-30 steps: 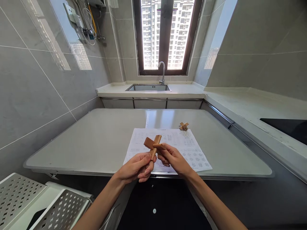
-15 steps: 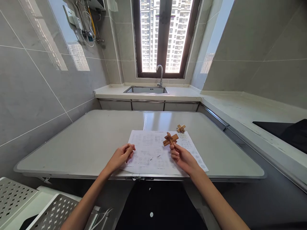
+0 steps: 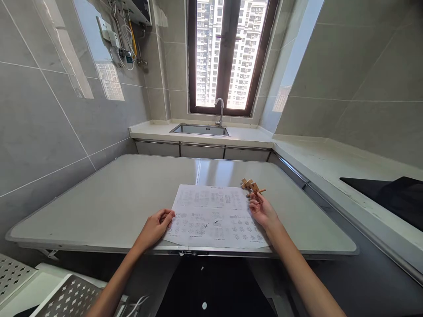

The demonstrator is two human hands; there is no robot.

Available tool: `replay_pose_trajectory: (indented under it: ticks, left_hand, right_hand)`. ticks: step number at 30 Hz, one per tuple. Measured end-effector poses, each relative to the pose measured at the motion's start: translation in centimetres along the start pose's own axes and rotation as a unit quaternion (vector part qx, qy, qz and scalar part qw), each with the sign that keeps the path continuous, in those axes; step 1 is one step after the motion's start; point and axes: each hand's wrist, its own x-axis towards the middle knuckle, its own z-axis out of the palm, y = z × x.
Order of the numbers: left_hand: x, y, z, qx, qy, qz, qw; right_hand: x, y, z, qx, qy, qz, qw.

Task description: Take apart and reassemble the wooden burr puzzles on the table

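Note:
My right hand [image 3: 263,212] pinches a brown wooden burr puzzle [image 3: 254,187] of crossed pieces above the far right corner of a printed paper sheet [image 3: 211,207]. Just behind it lies a lighter wooden burr puzzle [image 3: 246,182] on the table, partly overlapped in view by the brown one. At the left edge of the sheet, my left hand [image 3: 156,225] has its fingers curled and fingertips closed on the paper's margin. Rows of small diagrams and a few dark handwritten marks cover the sheet.
The pale folding table [image 3: 109,198] has a seam down its middle. Beyond it stands a counter with a sink [image 3: 200,129] and faucet [image 3: 220,112] below a window. A black item [image 3: 399,193] lies on the right-hand counter. Perforated panels [image 3: 71,297] sit low at left.
My right hand has carried the brown burr puzzle away and to the right, beside the lighter one. My left hand has moved left to the paper's edge. The view has shifted slightly.

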Motion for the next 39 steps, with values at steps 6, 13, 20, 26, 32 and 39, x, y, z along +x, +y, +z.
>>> replay_pose_trajectory:
  ticks: [6, 13, 20, 26, 32, 39]
  left_hand:
    - [0.2, -0.8, 0.0, 0.006, 0.013, 0.007, 1.0]
    - [0.4, -1.5, 0.2, -0.024, 0.044, -0.003, 0.999]
    - [0.3, -1.6, 0.1, -0.02, 0.044, -0.006, 0.999]
    - [0.2, -1.7, -0.1, -0.003, 0.035, -0.01, 0.999]
    - [0.3, -1.8, 0.0, -0.003, 0.044, 0.001, 0.999]
    - [0.3, -1.9, 0.0, -0.01, 0.049, 0.009, 0.999]
  right_hand:
    - [-4.9, 3.6, 0.1, -0.143, -0.059, -0.028, 0.988]
    - [-7.7, 4.4, 0.9, -0.532, -0.162, -0.165, 0.815]
    - [-7.1, 4.6, 0.2, -0.475, -0.132, -0.149, 0.857]
    - [-7.1, 4.7, -0.1, -0.489, -0.135, -0.142, 0.85]
    - [-7.1, 4.7, -0.2, -0.495, -0.133, -0.147, 0.846]
    - [-7.3, 4.7, 0.0, -0.492, -0.132, -0.146, 0.848]
